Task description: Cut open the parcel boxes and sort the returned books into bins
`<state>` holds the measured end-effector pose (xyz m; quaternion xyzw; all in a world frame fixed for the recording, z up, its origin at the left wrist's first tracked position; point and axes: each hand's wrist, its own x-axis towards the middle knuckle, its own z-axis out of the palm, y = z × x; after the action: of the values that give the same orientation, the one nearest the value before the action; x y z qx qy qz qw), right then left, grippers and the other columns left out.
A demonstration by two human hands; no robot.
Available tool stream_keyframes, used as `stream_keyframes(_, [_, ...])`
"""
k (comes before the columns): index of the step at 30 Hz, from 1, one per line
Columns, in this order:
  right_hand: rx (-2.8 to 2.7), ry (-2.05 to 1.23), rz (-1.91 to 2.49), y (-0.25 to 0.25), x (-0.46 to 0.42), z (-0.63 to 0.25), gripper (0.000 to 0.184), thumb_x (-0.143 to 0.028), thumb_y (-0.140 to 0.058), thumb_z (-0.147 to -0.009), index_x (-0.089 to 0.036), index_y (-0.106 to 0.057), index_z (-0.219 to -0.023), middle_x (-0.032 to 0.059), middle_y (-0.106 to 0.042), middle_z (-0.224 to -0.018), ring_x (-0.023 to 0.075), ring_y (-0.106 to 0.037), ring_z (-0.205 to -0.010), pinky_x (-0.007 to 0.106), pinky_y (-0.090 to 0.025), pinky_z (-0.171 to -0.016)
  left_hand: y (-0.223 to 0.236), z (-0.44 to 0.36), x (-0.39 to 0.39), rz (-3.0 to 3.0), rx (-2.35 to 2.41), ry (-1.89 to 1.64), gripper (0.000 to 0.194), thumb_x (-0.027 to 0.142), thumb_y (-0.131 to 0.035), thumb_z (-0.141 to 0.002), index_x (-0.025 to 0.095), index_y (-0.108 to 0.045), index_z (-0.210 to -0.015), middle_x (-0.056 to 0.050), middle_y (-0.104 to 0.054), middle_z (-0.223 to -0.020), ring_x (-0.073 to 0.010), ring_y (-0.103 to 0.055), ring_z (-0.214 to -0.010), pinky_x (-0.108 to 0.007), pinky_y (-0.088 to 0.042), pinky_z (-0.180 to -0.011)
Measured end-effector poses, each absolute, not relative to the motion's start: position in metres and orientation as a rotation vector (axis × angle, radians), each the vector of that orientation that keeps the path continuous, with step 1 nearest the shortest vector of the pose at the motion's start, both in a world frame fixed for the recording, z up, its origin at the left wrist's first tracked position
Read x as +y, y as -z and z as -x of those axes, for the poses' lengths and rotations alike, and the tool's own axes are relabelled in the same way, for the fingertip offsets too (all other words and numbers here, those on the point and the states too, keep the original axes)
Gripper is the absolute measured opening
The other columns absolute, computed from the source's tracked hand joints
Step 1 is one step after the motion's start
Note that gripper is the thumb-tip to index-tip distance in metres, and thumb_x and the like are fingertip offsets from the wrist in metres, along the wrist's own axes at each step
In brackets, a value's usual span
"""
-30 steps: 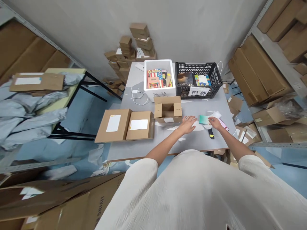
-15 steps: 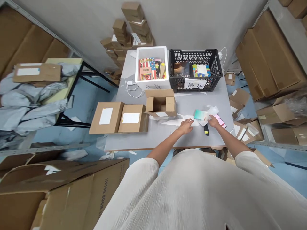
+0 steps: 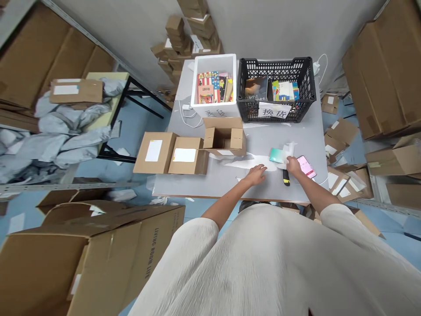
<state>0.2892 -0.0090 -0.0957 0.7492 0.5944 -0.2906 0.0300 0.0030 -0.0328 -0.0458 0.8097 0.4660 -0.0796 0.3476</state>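
Observation:
My left hand (image 3: 256, 174) rests on the grey tabletop, its fingers spread and holding nothing, beside a torn white sheet (image 3: 241, 163). With closed fingers, my right hand (image 3: 292, 165) grips a crumpled white wrapper (image 3: 288, 150). That wrapper partly covers a flat teal-and-white item (image 3: 276, 155), a card or small box; I cannot tell which. A black-and-yellow utility knife (image 3: 286, 177) lies just below my right hand. Right of this hand is a phone (image 3: 307, 166) with a lit pink screen. An open cardboard box (image 3: 226, 142) stands ahead of my left hand.
Two more cardboard boxes with white labels, the left box (image 3: 153, 153) and its neighbour (image 3: 186, 154), sit on the left. Behind stand a white foam bin (image 3: 215, 109) of books and a black crate (image 3: 297, 115) with books. Grey parcels (image 3: 67, 131) fill a left shelf.
My view has shifted, so the table appears slightly higher. My right hand and the wrapper have shifted slightly, uncovering more of the phone. My left hand stays on the table.

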Motion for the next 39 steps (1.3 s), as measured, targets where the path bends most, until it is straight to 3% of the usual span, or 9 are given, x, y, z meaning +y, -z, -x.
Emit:
stream_keyframes(6, [2.163, 0.643, -2.097, 0.067, -0.003, -0.284, 0.029, -0.021, -0.067, -0.096, -0.017, -0.082, -0.121, 0.0234, -0.074, -0.12, 0.0402, -0.062, -0.117, 0.049, -0.043, -0.102, 0.034, -0.009, -0.021, -2.155, 1.174, 0.137, 0.057, 0.03, -0.058, -0.105, 0.025, -0.057, -0.161, -0.014, -0.05, -0.174, -0.0348, -0.054, -0.155, -0.052, -0.047, -0.125])
stream_keyframes(13, [2.593, 0.421, -1.855, 0.019, 0.003, -0.251, 0.035, -0.018, -0.059, -0.1, -0.019, -0.08, -0.127, 0.0226, -0.072, -0.118, 0.041, -0.057, -0.116, 0.053, -0.04, -0.101, 0.007, -0.02, -0.001, -2.207, 1.222, -0.417, 0.049, 0.03, -0.039, -0.115, 0.022, -0.062, -0.158, -0.015, -0.066, -0.153, -0.0292, -0.061, -0.143, -0.047, -0.047, -0.125])
stream_keyframes(17, [2.723, 0.437, -1.755, -0.003, 0.0, -0.23, 0.038, -0.01, -0.051, -0.101, -0.019, -0.078, -0.127, 0.0199, -0.072, -0.118, 0.0374, -0.058, -0.114, 0.049, -0.043, -0.101, -0.002, -0.013, 0.017, -2.148, 1.225, -0.499, 0.048, 0.028, -0.048, -0.112, 0.021, -0.062, -0.157, -0.015, -0.066, -0.155, -0.0295, -0.063, -0.141, -0.047, -0.049, -0.123])
stream_keyframes(22, [2.918, 0.777, -1.949, -0.023, 0.0, -0.202, 0.041, -0.013, -0.047, -0.101, -0.022, -0.073, -0.13, 0.0134, -0.073, -0.118, 0.0308, -0.064, -0.111, 0.045, -0.052, -0.102, -0.007, 0.002, 0.031, -1.946, 1.16, -0.506, 0.056, 0.032, -0.067, -0.104, 0.021, -0.06, -0.158, -0.011, -0.077, -0.136, -0.0244, -0.077, -0.11, -0.039, -0.06, -0.104])
stream_keyframes(26, [2.96, 1.124, -2.074, -0.036, 0.006, -0.177, 0.032, -0.027, -0.054, -0.101, -0.026, -0.074, -0.125, 0.01, -0.074, -0.119, 0.0274, -0.067, -0.109, 0.043, -0.059, -0.1, -0.015, 0.01, 0.035, -1.884, 1.183, -0.578, 0.025, 0.027, -0.07, -0.099, 0.019, -0.076, -0.121, -0.007, -0.08, -0.11, -0.0231, -0.074, -0.098, -0.036, -0.059, -0.095])
stream_keyframes(28, [2.993, 1.138, -2.111, -0.041, 0.009, -0.17, 0.032, -0.031, -0.056, -0.101, -0.026, -0.074, -0.127, 0.0112, -0.072, -0.128, 0.0282, -0.067, -0.117, 0.044, -0.059, -0.103, -0.021, 0.018, 0.037, -1.87, 1.254, -0.634, 0.011, 0.026, -0.067, -0.098, 0.02, -0.075, -0.101, -0.005, -0.077, -0.099, -0.0228, -0.07, -0.094, -0.034, -0.056, -0.091])
stream_keyframes(32, [2.887, 0.942, -2.301, -0.036, 0.011, -0.171, 0.06, -0.038, -0.067, -0.096, -0.026, -0.063, -0.155, 0.0157, -0.062, -0.153, 0.032, -0.065, -0.122, 0.05, -0.055, -0.109, -0.037, 0.04, 0.044, -1.781, 1.34, -0.772, 0.012, 0.029, -0.065, -0.098, 0.022, -0.067, -0.088, -0.001, -0.068, -0.084, -0.0199, -0.063, -0.084, -0.03, -0.05, -0.079])
stream_keyframes(35, [2.787, 0.901, -2.2, -0.023, 0.012, -0.171, 0.076, -0.042, -0.074, -0.093, -0.026, -0.055, -0.165, 0.0163, -0.064, -0.15, 0.0332, -0.065, -0.116, 0.054, -0.051, -0.113, -0.052, 0.058, 0.047, -1.696, 1.322, -0.837, 0.013, 0.03, -0.065, -0.097, 0.023, -0.063, -0.086, 0.003, -0.063, -0.074, -0.0175, -0.059, -0.074, -0.027, -0.045, -0.071])
stream_keyframes(39, [2.725, 0.922, -2.26, -0.017, 0.021, -0.156, 0.039, -0.038, -0.065, -0.099, -0.021, -0.079, -0.132, 0.0149, -0.069, -0.129, 0.028, -0.067, -0.099, 0.047, -0.057, -0.103, -0.076, 0.08, 0.052, -1.688, 1.328, -0.901, 0.012, 0.026, -0.065, -0.095, 0.024, -0.061, -0.085, 0.004, -0.061, -0.073, -0.0168, -0.058, -0.072, -0.028, -0.043, -0.07])
